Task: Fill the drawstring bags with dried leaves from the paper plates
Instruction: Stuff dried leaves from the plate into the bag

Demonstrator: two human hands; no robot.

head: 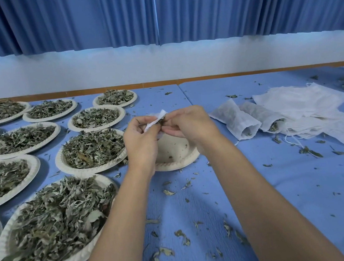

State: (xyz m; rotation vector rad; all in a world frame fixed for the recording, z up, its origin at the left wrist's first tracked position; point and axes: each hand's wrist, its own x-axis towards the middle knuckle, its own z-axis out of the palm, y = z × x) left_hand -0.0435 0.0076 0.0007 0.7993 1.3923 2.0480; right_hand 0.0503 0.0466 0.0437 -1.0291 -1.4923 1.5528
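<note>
Both hands are raised above a nearly bare paper plate [175,151] in the middle of the blue table. My left hand [140,134] grips a white drawstring bag [157,119] by its mouth. My right hand [185,122] pinches the bag's other edge, with some dried leaf at its fingertips; most of the bag is hidden behind the hands. Several paper plates heaped with dried leaves stand to the left, the closest being a large plate [52,229] and one [92,149] just left of my left hand.
Two filled bags [233,120] [260,114] lie on their sides to the right, beside a pile of flat white bags [308,108]. Loose leaf scraps [181,238] litter the blue tablecloth. A white wall and blue curtains stand behind the table.
</note>
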